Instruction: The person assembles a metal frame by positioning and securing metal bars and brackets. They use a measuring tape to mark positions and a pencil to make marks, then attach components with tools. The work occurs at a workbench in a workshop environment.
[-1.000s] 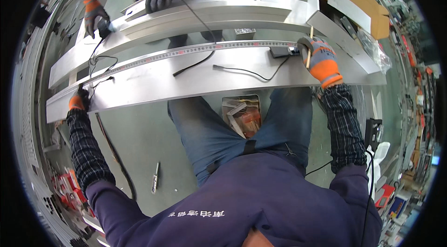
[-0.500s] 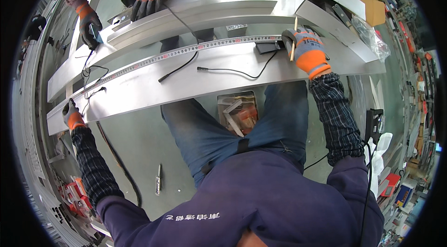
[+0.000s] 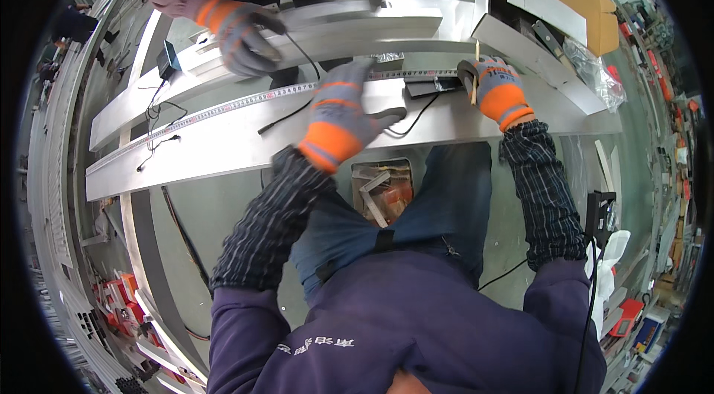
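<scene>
Has a white, ribbon-like tape measure [image 3: 282, 92] laid along a long flat silver metal beam [image 3: 223, 145] — curls the grey-and-orange gloved right hand [image 3: 497, 89] around a thin tan stick [image 3: 475, 73] at the tape's right end, holds the matching left hand [image 3: 338, 113], thumb spread, over it farther left.

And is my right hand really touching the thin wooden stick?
Touching. The head view shows the gloved right hand gripping the thin wooden stick, with its upper end sticking out past the glove.
</scene>
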Motion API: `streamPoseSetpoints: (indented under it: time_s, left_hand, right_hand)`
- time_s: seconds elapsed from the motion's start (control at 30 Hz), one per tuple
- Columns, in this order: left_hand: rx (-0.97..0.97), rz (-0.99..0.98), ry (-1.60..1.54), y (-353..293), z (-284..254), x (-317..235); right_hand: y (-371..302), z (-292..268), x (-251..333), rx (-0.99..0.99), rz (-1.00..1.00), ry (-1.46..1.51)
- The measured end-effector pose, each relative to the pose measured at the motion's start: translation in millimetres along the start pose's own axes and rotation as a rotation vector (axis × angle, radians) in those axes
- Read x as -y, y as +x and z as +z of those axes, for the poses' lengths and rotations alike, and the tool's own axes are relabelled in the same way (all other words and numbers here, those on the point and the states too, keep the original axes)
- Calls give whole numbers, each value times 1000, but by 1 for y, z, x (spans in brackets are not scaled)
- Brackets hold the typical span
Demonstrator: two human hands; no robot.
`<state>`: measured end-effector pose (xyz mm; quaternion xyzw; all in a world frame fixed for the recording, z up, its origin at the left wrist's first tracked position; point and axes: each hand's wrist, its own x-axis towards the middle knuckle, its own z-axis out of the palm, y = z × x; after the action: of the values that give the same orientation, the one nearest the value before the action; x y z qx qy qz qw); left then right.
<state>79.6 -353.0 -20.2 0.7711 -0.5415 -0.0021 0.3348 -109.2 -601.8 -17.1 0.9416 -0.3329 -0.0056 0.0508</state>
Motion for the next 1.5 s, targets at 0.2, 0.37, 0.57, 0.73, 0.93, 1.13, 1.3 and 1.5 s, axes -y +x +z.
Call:
streamPoseSetpoints:
  time_s: [0.2, 0.37, 0.57, 0.73, 0.93, 1.13, 1.3, 1.5]
  left_hand:
    - [432, -277, 277, 51, 30, -14]
    - [635, -294, 393, 70, 24, -21]
    - [736, -283, 443, 87, 23, -19]
    - [708, -252, 417, 86, 24, -5]
    - [684, -317, 274, 78, 8, 13]
    - [595, -307, 306, 72, 17, 26]
    - [576, -296, 271, 70, 19, 30]
    - [627, -314, 233, 73, 6, 20]
  right_hand:
    - [4, -13, -11, 142, 21, -82]
    - [-1, 2, -38, 55, -9, -14]
    - [-3, -6, -32, 133, 21, -93]
    - [-5, -3, -36, 82, 16, -87]
    - [-10, 6, -47, 61, 53, -67]
    - [-6, 5, -42, 50, 31, -105]
    - [-1, -1, -40, 130, 73, -120]
    - [-4, 3, -41, 93, 62, -156]
